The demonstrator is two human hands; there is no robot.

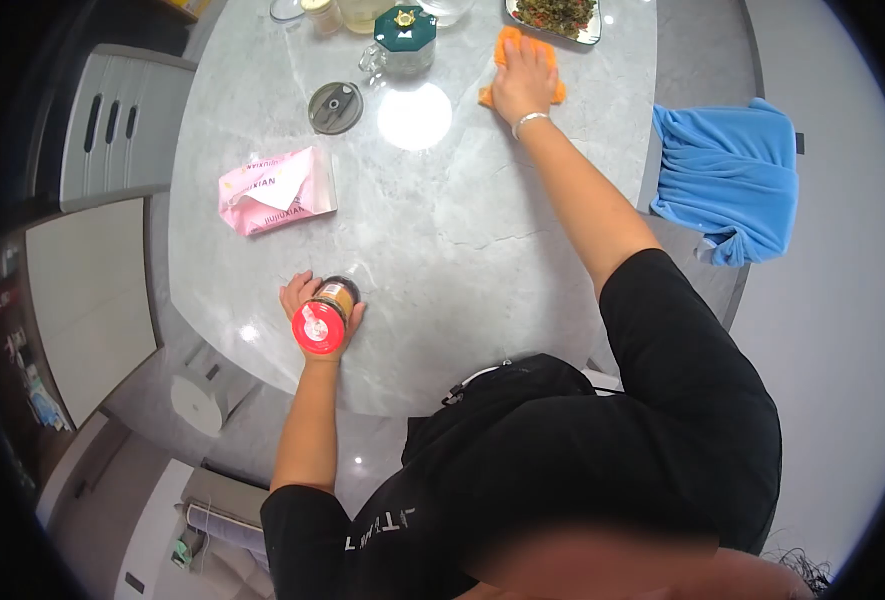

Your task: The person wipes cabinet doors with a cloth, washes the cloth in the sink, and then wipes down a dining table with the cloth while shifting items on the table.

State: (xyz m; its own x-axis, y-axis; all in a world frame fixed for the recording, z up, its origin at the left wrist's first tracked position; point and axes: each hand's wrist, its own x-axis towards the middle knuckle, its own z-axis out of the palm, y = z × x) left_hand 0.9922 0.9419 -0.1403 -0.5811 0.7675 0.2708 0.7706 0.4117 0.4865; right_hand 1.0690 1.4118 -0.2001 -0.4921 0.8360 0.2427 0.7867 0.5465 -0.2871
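Near the table's front left, my left hand is wrapped round a glass jar with a red lid; the jar leans with its lid towards me. My right arm reaches to the far right of the table, where my right hand presses flat on an orange cloth, its fingers lying over the cloth. Just beyond the cloth stands a plate of chopped food.
The grey marble table also bears a pink tissue pack, a round dark lid, a glass mug with a green lid and several glass containers at the far edge. A blue cloth drapes a chair on the right.
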